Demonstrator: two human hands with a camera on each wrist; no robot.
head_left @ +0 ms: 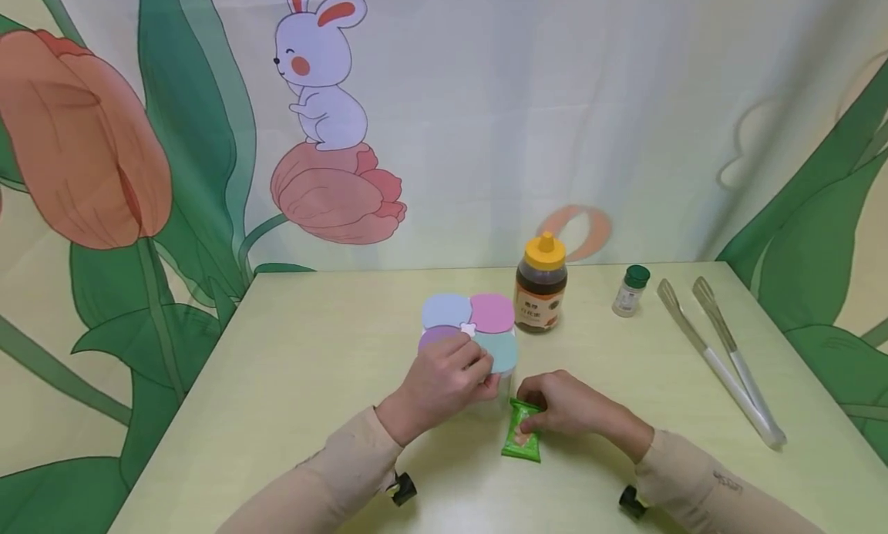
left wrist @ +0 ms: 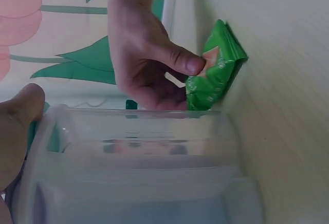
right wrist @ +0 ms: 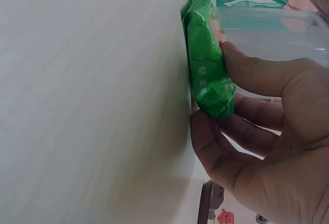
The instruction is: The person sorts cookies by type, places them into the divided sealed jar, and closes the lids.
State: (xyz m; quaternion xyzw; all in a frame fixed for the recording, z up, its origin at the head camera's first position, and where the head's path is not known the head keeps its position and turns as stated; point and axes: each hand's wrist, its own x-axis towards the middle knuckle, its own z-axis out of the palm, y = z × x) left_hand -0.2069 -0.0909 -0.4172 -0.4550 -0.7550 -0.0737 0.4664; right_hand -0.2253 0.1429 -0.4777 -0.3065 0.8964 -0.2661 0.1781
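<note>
A clear plastic storage box stands on the table, topped by a lid with blue, pink, purple and teal sections around a small white knob. My left hand is over the lid's near side, its curled fingers pinching the edge of the teal section. Just right of the box, my right hand pinches a small green snack packet between thumb and fingers. The packet is sealed at both ends and sits low at the tabletop.
Behind the box stands a honey jar with a yellow cap. Farther right are a small green-capped shaker bottle and long tongs with pale handles. A printed curtain hangs along the table's back edge.
</note>
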